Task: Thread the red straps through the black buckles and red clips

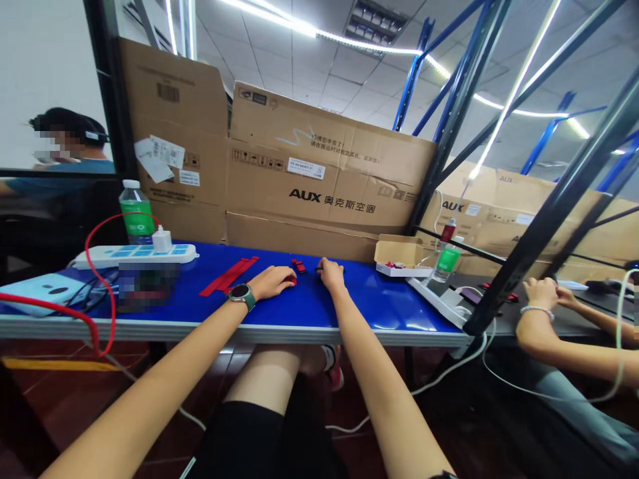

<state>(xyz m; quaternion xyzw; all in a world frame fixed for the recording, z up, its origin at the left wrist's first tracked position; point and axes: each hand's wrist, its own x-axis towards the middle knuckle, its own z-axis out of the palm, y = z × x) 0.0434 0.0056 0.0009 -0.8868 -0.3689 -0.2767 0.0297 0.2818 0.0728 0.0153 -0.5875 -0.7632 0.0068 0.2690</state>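
Observation:
My left hand (272, 282), with a watch (240, 293) on its wrist, rests on the blue tabletop with fingers curled. A bit of red strap (293, 281) shows at its fingertips, mostly hidden by them. My right hand (330, 273) is closed around a thin dark object (320, 270), whose kind I cannot make out. Between and just beyond the hands lies a short red strap with a black buckle (299, 267). To the left of my left hand, several flat red straps (230, 275) lie side by side at a slant.
On the left stand a power strip (134, 254), a green-labelled bottle (136, 213), a red cable (88, 246) and a pale blue device (47, 291). To the right are a small open box (403, 256) and another bottle (446, 261). A co-worker's hands (542, 293) are beyond the rack post (492, 283).

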